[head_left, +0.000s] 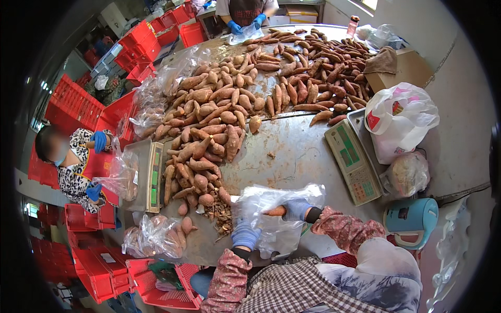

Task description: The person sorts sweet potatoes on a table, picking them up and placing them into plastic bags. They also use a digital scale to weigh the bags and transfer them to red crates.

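My left hand [245, 234], in a blue knit glove, holds the near left edge of a clear plastic bag [280, 238]. In my right hand [296, 209], gloved the same way, is a sweet potato [276, 211], held over the bags. More clear plastic [309, 191] lies behind it on the metal table [274, 148]. A large heap of sweet potatoes [203, 105] lies ahead and to the left, and a redder, slimmer heap [332, 66] is at the far right. Small root scraps [223, 219] lie left of my left hand.
A digital scale [352, 160], a white carrier bag [403, 121] and a blue kettle [411, 221] stand to the right. Filled bags [156, 236] and a second scale [154, 176] are left. A co-worker at the left handles a filled bag [125, 172]; another person stands across the table. Red crates [164, 281] surround the left side.
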Available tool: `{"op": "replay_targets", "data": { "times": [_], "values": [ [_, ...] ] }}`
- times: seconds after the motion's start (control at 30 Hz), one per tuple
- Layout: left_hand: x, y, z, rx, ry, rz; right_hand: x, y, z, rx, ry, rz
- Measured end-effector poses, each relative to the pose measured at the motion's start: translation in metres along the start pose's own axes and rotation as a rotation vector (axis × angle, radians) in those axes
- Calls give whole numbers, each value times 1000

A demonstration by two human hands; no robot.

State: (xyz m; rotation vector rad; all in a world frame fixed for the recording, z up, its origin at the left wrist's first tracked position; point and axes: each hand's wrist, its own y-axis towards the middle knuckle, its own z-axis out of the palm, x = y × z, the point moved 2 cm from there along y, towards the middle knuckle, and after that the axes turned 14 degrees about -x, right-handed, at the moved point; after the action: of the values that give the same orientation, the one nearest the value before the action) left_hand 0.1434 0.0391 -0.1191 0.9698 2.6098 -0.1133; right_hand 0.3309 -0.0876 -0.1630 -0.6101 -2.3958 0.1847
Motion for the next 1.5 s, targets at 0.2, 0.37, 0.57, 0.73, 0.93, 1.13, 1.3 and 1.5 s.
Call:
{"op": "replay_targets", "data": {
  "times": [0.2,0.37,0.57,0.73,0.93,1.13,1.3,1.5],
  "values": [
    [-15,27,-39,81,-964,-313,-3,-9,-2,-27,436,-112],
    [-52,44,-52,-15,-1138,-384,29,-6,-55,37,-26,-12],
    [-14,56,-15,257,-1710,-708,17,13,-114,-48,352,-619],
    [19,51,48,260,-1104,-714,-66,110,-211,-597,28,-272],
    [21,54,67,263,-1007,-687,-196,181,-266,-483,-512,205],
    [36,51,64,304,-1159,-745,-180,213,-230,-444,-823,407],
    [33,56,59,329,-1221,-739,-212,206,-261,-569,-811,419],
    [31,53,61,308,-1215,-752,-153,220,-281,-1144,-313,238]
  ]
}}
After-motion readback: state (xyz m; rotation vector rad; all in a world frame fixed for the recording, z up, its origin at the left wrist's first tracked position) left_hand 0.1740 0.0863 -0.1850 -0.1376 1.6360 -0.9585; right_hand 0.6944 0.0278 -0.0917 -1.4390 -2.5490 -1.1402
